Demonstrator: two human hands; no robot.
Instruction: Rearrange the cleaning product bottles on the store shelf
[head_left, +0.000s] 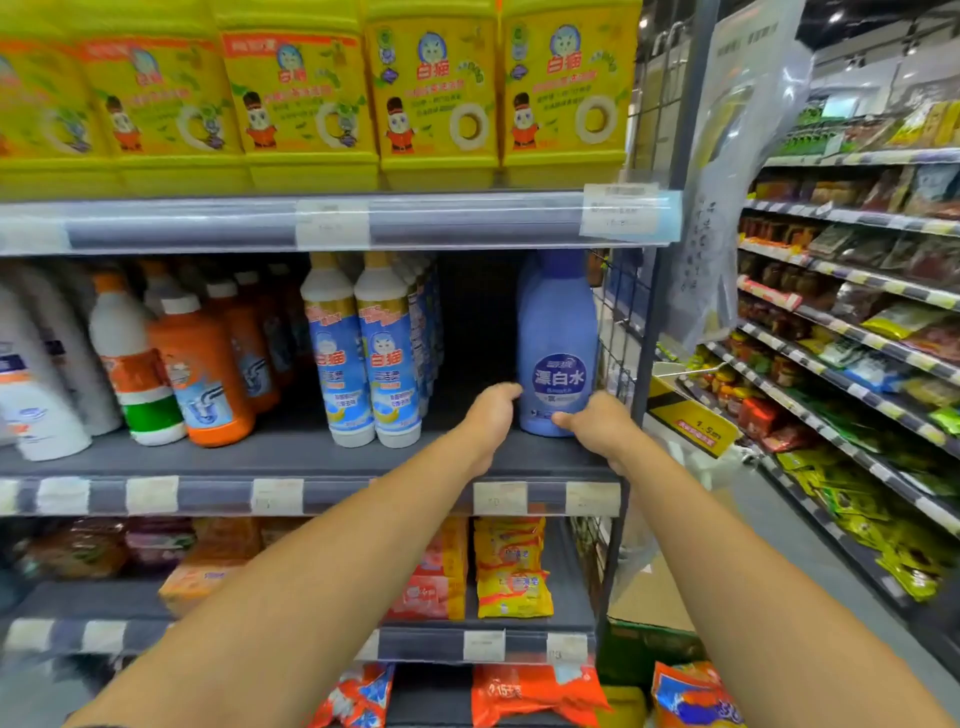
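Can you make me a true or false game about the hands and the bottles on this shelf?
1. The left hand and the right hand both hold the blue bottle. True.
2. The blue bottle lies on its side. False: it stands upright.
3. Yellow tubs fill the shelf above it. True.
4. The orange bottles stand to the right of the blue bottle. False: they stand to its left.

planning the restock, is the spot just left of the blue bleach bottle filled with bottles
No, a bare dark gap of shelf lies between the blue bottle and the two white bottles with blue labels to its left.
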